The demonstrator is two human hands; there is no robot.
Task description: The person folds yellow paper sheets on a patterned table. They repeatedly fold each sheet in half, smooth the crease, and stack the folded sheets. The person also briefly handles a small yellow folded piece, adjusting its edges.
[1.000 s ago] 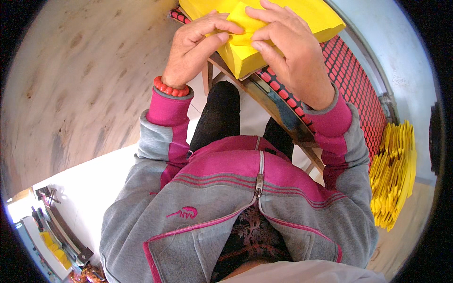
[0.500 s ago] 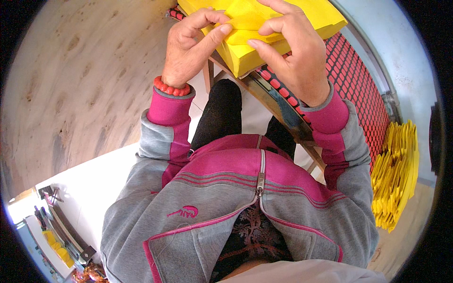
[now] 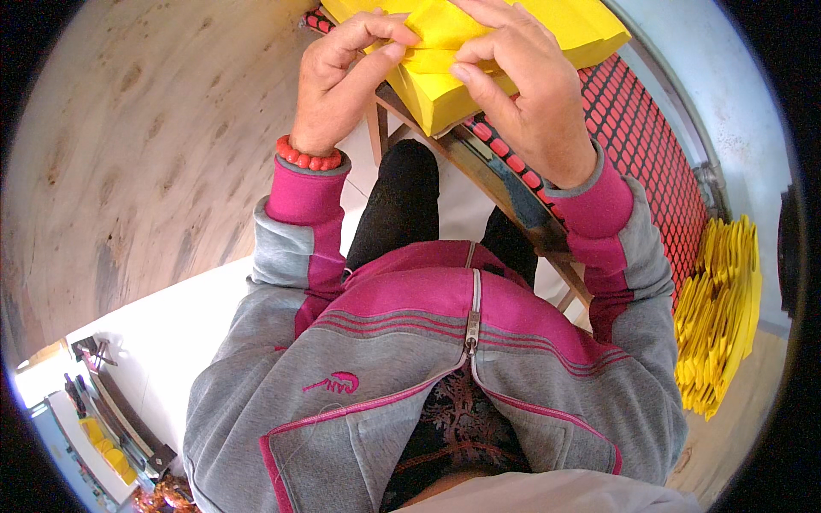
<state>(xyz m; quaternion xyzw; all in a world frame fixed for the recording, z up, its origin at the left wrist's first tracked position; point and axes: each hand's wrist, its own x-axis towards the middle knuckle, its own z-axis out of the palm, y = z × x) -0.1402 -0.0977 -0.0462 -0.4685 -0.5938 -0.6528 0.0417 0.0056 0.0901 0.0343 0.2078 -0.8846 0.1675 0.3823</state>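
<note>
A thick stack of yellow cloth-like sheets lies at the top of the view, with a loose folded yellow sheet on it. At the left side of the fold, my left hand pinches the sheet between thumb and forefinger. My right hand has its thumb and forefinger drawn together at the right end of the fold, its other fingers stretched over the sheet. A red bead bracelet circles my left wrist.
Under the stack is a surface with a red-and-black patterned cover on a wooden frame. More folded yellow sheets are piled at the right. A large wooden board fills the left side. My knees are below the stack.
My right thumb and forefinger have closed together at the fold, and that hand has shifted slightly left. My left hand has moved slightly left, still pinching.
</note>
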